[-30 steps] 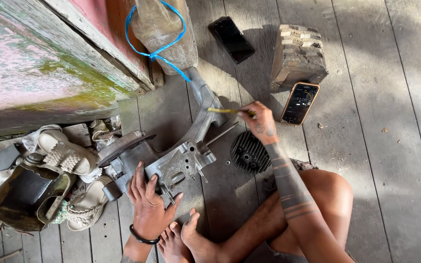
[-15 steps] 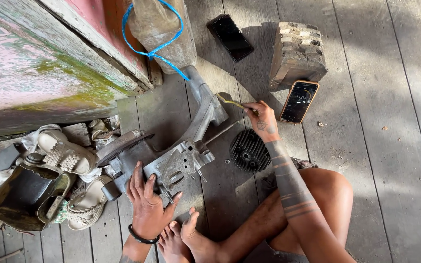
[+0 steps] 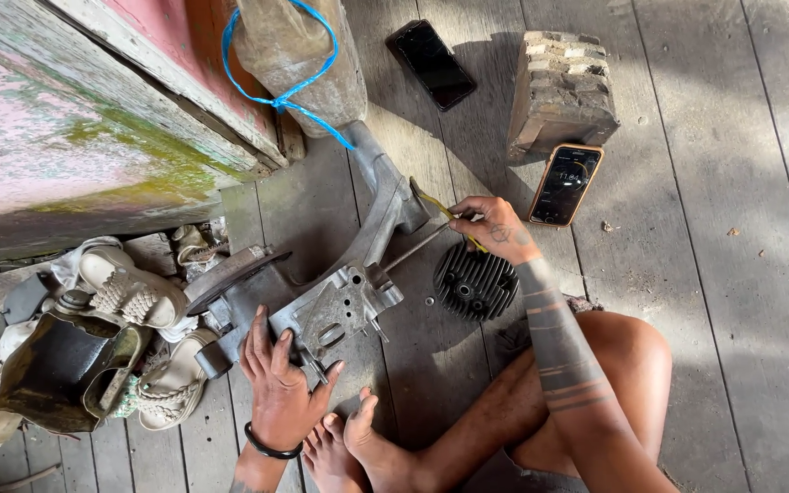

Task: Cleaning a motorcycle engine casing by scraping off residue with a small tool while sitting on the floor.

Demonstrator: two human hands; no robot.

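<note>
Left hand [image 3: 278, 388] splayed flat, bracing heavy, rigid aluminium engine casing [image 3: 335, 306]; right hand [image 3: 495, 228] fingers pinched around slim yellow-handled tool [image 3: 438, 208]; best gripped mid-handle.

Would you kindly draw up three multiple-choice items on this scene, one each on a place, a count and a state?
1. Where does the finned cylinder head lie?
A. on the wood block
B. on the floor planks beside the right forearm
C. inside the sandal

2. How many phones lie on the floor?
A. one
B. two
C. four

3. What is the left hand doing?
A. pressing flat on the grey engine casing
B. holding a phone
C. hanging in the air

Answers: 1 B, it sits on the boards just below the right hand; 2 B, a dark phone and a lit phone; 3 A, its fingers spread on the metal.
</note>
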